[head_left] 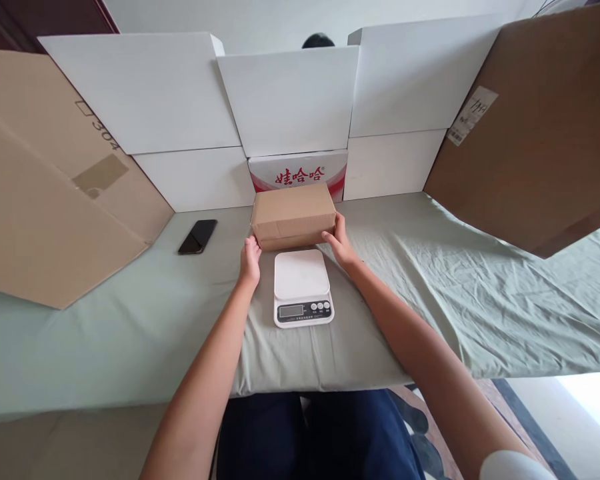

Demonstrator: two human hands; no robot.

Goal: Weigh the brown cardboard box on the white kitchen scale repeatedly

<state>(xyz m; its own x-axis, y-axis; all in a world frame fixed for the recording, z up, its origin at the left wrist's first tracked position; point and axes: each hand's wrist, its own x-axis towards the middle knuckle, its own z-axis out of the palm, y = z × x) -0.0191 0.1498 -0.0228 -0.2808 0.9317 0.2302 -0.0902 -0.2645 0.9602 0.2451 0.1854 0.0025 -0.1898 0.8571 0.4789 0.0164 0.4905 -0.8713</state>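
Head view: a small closed brown cardboard box sits at frame centre on the pale green cloth-covered table, just behind a white digital kitchen scale with a dark display facing the wearer. The box is gripped by its two short ends, a hold that would keep it level. The left hand presses the lower left end, fingers together and flat against the cardboard; the right hand wraps the lower right corner, fingers curled on the side. Both forearms reach forward from the bottom of the frame, straddling the scale. A black smartphone lies left of centre. White cardboard panels wall off the upper frame.
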